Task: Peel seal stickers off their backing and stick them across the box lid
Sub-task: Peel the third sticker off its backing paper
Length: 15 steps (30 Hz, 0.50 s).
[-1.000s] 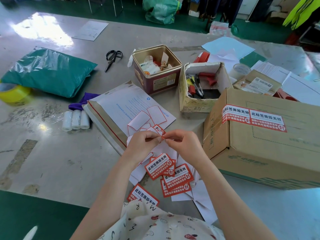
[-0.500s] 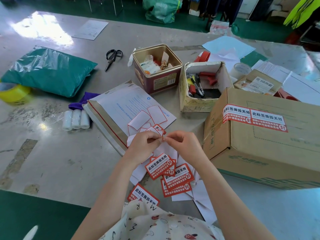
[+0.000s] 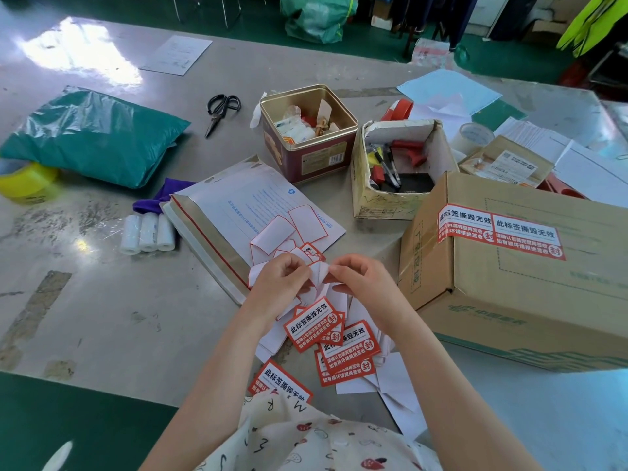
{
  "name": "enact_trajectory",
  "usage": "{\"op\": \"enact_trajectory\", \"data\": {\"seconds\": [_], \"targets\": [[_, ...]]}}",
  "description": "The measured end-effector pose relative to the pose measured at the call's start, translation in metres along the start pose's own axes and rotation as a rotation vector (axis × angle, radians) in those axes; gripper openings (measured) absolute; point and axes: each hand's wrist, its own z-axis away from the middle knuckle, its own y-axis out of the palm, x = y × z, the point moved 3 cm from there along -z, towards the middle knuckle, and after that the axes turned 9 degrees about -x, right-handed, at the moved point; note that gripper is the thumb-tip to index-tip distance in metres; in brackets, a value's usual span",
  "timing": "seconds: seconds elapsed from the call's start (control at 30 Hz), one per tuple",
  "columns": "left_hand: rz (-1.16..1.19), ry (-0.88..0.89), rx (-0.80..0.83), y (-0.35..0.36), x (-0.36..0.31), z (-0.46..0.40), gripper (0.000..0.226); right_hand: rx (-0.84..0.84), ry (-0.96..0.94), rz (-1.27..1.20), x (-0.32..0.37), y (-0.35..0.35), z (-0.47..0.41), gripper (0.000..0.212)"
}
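Head view: the left hand (image 3: 283, 283) and the right hand (image 3: 356, 283) meet just above the near middle of the counter (image 3: 102, 300), each pinching an edge of the same seal sticker (image 3: 319, 271). Half a second ago the fingertips were pressed almost together and only a sliver of paper showed between them; now the hands have drawn slightly apart and a white fold stands open between them. I read that as the backing beginning to come away from the sticker (which layer sits in which hand cannot be told from here).

Directly below the hands lies a loose pile of unpeeled stickers (image 3: 314, 326), red-bordered with black characters, overlapping each other among white backing scraps (image 3: 390, 379). Just beyond the hands, several empty backings (image 3: 292, 224) rest on a white mailer envelope (image 3: 244, 205).

To the right stands the cardboard box (image 3: 530, 277), lid closed, with two applied stickers (image 3: 499, 231) already set side by side across the lid's far-left edge. It has not moved.

So the peel is probably under way but not finished; once the sticker comes free it must be carried right to the lid. Further out sit a tin (image 3: 307, 130), a small open carton of pens (image 3: 401, 168), scissors (image 3: 221, 108) and a green bag (image 3: 91, 137).
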Motion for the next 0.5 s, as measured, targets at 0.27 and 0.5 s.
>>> {"op": "enact_trajectory", "data": {"seconds": [0.27, 0.5], "targets": [[-0.038, -0.179, -0.012, 0.001, 0.010, -0.003, 0.009, -0.055, 0.025, -0.113, 0.002, -0.002, -0.001, 0.015], [-0.129, -0.128, -0.012, 0.001, 0.014, -0.007, 0.015, -0.024, 0.038, -0.108, 0.000, -0.004, -0.003, 0.018]]}}
